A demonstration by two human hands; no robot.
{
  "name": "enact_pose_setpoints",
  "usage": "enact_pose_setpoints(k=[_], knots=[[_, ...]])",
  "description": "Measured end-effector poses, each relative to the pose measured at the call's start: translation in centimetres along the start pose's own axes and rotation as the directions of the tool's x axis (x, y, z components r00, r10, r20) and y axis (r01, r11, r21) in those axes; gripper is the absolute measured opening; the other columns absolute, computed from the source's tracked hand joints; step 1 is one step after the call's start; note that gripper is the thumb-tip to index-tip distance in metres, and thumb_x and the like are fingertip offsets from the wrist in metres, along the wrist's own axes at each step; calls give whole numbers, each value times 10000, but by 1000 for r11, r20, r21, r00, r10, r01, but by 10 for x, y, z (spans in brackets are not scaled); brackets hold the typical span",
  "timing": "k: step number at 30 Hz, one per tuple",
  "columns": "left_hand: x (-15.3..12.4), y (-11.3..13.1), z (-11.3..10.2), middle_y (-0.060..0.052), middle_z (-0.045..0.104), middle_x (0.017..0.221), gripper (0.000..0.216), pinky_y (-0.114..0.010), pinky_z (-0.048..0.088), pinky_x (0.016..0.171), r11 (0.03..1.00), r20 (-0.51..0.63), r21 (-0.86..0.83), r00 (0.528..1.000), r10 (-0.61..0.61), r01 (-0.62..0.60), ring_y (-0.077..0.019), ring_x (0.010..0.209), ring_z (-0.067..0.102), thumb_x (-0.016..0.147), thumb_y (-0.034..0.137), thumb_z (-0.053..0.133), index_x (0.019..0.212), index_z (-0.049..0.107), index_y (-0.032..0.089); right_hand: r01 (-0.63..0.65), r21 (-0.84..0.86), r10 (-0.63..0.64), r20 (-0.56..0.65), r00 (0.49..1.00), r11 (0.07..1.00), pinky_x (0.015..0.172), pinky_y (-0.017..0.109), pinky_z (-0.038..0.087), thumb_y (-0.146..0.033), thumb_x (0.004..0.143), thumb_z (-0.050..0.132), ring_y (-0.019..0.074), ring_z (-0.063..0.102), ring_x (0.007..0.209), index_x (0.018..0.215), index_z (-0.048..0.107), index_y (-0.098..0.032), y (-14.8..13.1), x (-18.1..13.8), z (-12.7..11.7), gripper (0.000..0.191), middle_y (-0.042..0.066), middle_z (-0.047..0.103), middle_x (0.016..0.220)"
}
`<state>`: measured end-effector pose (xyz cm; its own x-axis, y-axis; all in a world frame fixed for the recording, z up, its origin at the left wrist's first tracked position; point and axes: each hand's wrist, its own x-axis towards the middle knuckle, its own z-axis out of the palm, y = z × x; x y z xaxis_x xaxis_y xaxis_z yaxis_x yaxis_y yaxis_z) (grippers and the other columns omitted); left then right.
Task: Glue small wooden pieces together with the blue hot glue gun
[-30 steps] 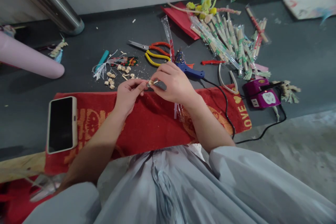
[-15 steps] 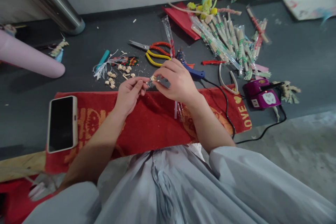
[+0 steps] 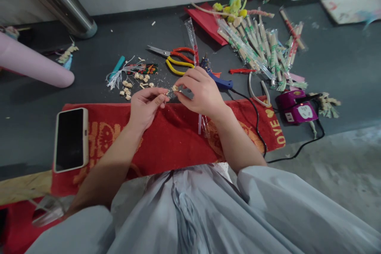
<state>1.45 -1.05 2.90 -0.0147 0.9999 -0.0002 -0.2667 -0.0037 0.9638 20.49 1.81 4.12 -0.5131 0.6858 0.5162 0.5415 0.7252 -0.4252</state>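
Between the thumb and fingers of my right hand [image 3: 200, 89] is a small pale knotted piece [image 3: 175, 88]. My left hand [image 3: 147, 103] faces it just to the left, thumb and fingertips pinched together; whatever lies in that pinch is too small to make out. Several similar pale pieces [image 3: 127, 87] lie on the dark table beyond my left hand, beside a bundle of white threads [image 3: 117, 75]. Scissors [image 3: 169, 53] with orange handles and a yellow-handled tool [image 3: 175, 69] lie beyond my hands. A blue glue gun [image 3: 220, 82] is partly hidden behind my right hand.
A red towel [image 3: 172, 139] covers the near edge, with a phone [image 3: 70, 139] on its left. Wrapped sticks [image 3: 262, 43] pile up at the back right. A purple power socket [image 3: 297, 107] and black cable [image 3: 253, 107] sit right. A pink cylinder [image 3: 35, 63] stands left.
My left hand has drawn slightly left, so the gap between its fingertips and the pale piece is wider. My right hand stays nearly still.
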Motion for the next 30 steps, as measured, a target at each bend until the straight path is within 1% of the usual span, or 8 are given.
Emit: enact_pose_setpoints(k=[4,7,10,13,17,20,25,30], knots=[[-3,2,0,-3,687,598,439,-188,470,485,1000,39,-25,999,-3,4,-58,470,561,511,475,973,759,771,174,4,-14,-4,-17,1000,1000,879,458,468,-263,979,480,256,575,947,987,625,-203,1,0,1,157,76,598,951],[-3,4,1,18,678,580,421,-180,460,477,999,62,-46,998,-9,11,-48,445,541,507,466,976,749,764,195,10,-28,-11,-23,1000,1000,876,450,467,-267,977,487,253,573,940,984,621,-203,1,0,1,149,77,595,946],[-2,4,2,38,676,583,400,-178,460,479,998,86,-68,996,26,-21,-43,431,532,529,444,974,743,731,211,21,-26,-21,-19,1000,999,876,446,465,-268,982,482,249,573,937,988,620,-197,2,-1,2,156,75,591,943],[-2,4,3,38,674,587,389,-178,454,474,996,95,-83,994,49,-42,-41,426,529,578,456,954,706,690,200,23,-22,-23,-16,1000,999,874,446,464,-258,985,476,248,573,935,989,623,-197,2,-1,1,159,72,592,940],[-2,4,2,32,672,582,392,-180,454,464,996,96,-93,995,6,3,-41,424,530,618,499,924,722,706,191,17,-22,-18,-8,1000,1000,868,447,464,-249,981,480,252,577,933,982,626,-197,1,0,1,155,72,593,940],[-3,3,1,23,668,570,406,-188,455,463,996,102,-87,995,-1,10,-47,422,536,632,529,908,723,717,182,22,-27,-23,-16,1000,999,857,443,468,-249,981,479,249,575,920,970,627,-190,1,0,2,160,75,594,934],[-3,2,-1,23,653,550,462,-206,450,451,999,92,-40,996,-17,21,-62,419,537,605,588,899,721,710,182,15,-23,-15,-20,1000,1000,859,452,472,-250,977,480,247,566,911,963,629,-190,1,0,3,161,76,599,933],[-3,3,0,23,642,544,455,-203,444,453,998,104,-51,994,-20,25,-56,417,524,606,577,904,721,716,178,8,-34,-9,-18,1000,999,864,447,470,-259,979,479,247,563,916,971,635,-191,1,0,3,171,78,601,941]])
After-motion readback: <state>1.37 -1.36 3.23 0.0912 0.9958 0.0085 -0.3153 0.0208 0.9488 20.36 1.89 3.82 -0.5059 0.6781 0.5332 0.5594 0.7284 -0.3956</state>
